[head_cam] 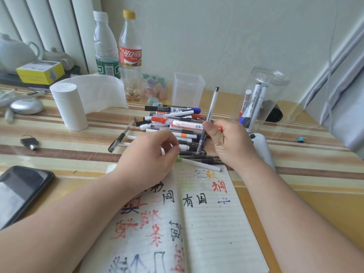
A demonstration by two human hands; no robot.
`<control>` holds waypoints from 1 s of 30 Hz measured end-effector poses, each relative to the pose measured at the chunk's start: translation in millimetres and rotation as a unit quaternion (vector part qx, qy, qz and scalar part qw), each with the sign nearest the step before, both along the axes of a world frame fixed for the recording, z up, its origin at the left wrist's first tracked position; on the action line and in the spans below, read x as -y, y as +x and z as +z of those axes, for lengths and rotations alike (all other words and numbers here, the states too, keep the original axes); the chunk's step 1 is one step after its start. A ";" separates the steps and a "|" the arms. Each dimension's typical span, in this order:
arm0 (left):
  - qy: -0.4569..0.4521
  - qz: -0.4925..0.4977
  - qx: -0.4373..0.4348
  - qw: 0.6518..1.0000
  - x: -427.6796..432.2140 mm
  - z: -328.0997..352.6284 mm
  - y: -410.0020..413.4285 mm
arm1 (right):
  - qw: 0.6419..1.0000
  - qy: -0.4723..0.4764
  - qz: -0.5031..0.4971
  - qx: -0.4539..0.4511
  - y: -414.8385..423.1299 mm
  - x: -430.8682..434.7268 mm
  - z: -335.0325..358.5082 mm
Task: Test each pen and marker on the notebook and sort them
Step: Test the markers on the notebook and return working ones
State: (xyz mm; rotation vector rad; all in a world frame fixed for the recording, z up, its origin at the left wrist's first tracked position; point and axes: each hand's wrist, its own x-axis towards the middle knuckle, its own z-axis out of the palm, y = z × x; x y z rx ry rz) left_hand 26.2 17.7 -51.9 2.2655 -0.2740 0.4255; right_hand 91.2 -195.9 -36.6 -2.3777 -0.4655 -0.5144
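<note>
At centre, the right hand (230,142) grips a slim clear black-tipped pen (211,107) nearly upright over the heap of pens and markers (177,123). The left hand (149,154) rests curled on the open lined notebook (216,223) below; whether it holds anything is unclear.

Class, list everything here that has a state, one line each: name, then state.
notebook, open, written on
clear pen, held upright by right hand
left hand, fingers curled over the notebook
round jar, lidless, holding markers
square tub, lidless
cola bottle, capped
water bottle, capped
phone, screen dark
</note>
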 end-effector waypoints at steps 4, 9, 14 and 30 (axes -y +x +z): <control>-0.007 -0.030 0.004 0.999 0.8 -0.3 -1.0 | 0.996 0.054 -0.030 0.063 -4.7 -6.5 0.9; 0.007 -0.068 0.004 0.998 0.7 -0.4 -2.1 | 0.972 0.226 -0.054 0.017 -9.3 -15.5 4.6; -0.045 -0.072 -0.003 0.996 1.9 3.1 -2.6 | 0.747 0.555 0.110 -0.348 -22.5 -15.6 14.1; -0.006 -0.149 0.019 0.989 5.2 9.4 -10.6 | 0.899 0.295 0.263 -0.187 -47.5 -13.4 26.2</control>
